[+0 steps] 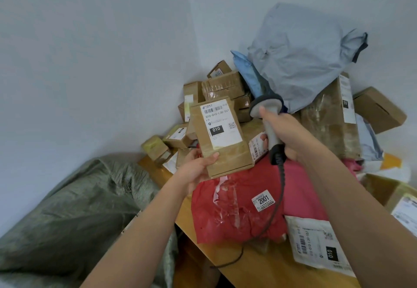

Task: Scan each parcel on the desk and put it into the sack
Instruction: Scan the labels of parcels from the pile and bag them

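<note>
A green sack (pixel 74 211) slumps low on the left beside the table (pixel 255 265). Above the table's red parcel (pixel 243 206), the left hand (pixel 198 165) has its grip closed around a brown box (pixel 222 136), label up. Just right, the right hand (pixel 291 134) grips a grey scanner (pixel 269 118). Beyond, cartons and a grey bag (pixel 300 59) pile against the wall.

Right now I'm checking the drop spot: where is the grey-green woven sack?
In the head view the grey-green woven sack slumps at lower left, beside the wooden desk edge, below the left hand holding the brown cardboard parcel.
</note>
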Available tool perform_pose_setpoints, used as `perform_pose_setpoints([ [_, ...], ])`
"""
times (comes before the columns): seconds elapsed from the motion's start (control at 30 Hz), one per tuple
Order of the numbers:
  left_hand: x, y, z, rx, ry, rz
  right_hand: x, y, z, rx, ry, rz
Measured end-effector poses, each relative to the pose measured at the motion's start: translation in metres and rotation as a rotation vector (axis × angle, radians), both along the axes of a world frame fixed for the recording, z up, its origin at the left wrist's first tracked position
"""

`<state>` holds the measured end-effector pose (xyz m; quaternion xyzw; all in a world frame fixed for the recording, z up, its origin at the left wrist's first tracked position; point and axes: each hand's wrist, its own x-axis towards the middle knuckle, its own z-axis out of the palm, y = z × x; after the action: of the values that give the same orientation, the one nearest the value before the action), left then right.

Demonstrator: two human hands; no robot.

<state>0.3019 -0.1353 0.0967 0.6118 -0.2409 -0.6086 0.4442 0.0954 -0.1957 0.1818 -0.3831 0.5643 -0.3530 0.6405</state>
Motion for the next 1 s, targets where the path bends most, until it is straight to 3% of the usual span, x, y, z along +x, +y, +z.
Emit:
perform_pose_setpoints([
  [0.13,-0.005,-0.001,-0.009,0.044,-0.028,0.089,-0.005,0.014,0.038,-0.044,-0.128,0.112],
  [0.4,-0.010,-0.009,-0.016,0.084,-0.041,0.128,-0.011,0.037,0.083,-0.203,-0.072,0.217],
  [0.87,-0.018,-0.019,-0.022,0.130,-0.012,0.136,-0.029,0.045,0.096,-0.245,-0.066,0.202],
  [1.0,-0.015,-0.016,-0.027,0.077,0.058,0.287,-0.024,0.042,0.093,-0.242,-0.090,0.187],
])
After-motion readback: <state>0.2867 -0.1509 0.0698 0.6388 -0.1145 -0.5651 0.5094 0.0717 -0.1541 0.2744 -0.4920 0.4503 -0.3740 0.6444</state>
